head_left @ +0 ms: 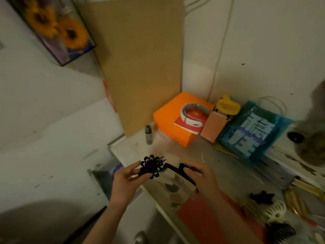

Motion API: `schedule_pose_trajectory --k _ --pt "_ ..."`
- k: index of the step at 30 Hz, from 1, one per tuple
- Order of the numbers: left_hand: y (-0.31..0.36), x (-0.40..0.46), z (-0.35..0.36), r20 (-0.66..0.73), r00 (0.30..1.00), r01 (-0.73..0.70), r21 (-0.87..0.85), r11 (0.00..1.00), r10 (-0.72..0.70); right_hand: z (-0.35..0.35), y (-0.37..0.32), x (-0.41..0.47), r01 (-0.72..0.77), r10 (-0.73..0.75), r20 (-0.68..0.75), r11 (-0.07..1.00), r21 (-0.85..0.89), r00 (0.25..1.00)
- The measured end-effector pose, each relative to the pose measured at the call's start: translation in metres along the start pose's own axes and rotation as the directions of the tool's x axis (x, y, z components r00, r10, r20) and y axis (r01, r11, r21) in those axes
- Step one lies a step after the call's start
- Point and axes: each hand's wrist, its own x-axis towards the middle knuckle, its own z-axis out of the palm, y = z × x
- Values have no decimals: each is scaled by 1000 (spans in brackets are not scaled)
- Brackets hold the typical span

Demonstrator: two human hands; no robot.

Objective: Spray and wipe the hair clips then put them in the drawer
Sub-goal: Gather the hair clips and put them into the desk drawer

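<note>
My left hand holds a black flower-shaped hair clip up over the table's left edge. My right hand grips a spray bottle with a black trigger head, its nozzle pointing at that clip from close by. More clips lie on the table at the lower right: a black flower clip, a white round clip and a black comb-like claw clip. An open drawer shows below the table's left edge, partly hidden by my left hand.
An orange box with a white band and a red booklet on top stands at the back. Beside it are a small peach box, a yellow-lidded bottle and a blue bag. A small grey bottle and tall cardboard stand left of them.
</note>
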Motion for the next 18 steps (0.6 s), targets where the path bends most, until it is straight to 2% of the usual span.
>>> schedule_pose_trajectory --k 3,10,18 --pt "-7 0 -36 -80 996 36 -52 998 -40 38 -10 1 35 -36 73 999 19 997" --pt "-26 20 -133 -161 986 46 -28 999 -50 135 -17 14 45 -44 103 999 -9 994" --pt "-72 57 -236 -160 978 131 -27 991 -133 242 -9 29 -38 39 9 995 -92 999"
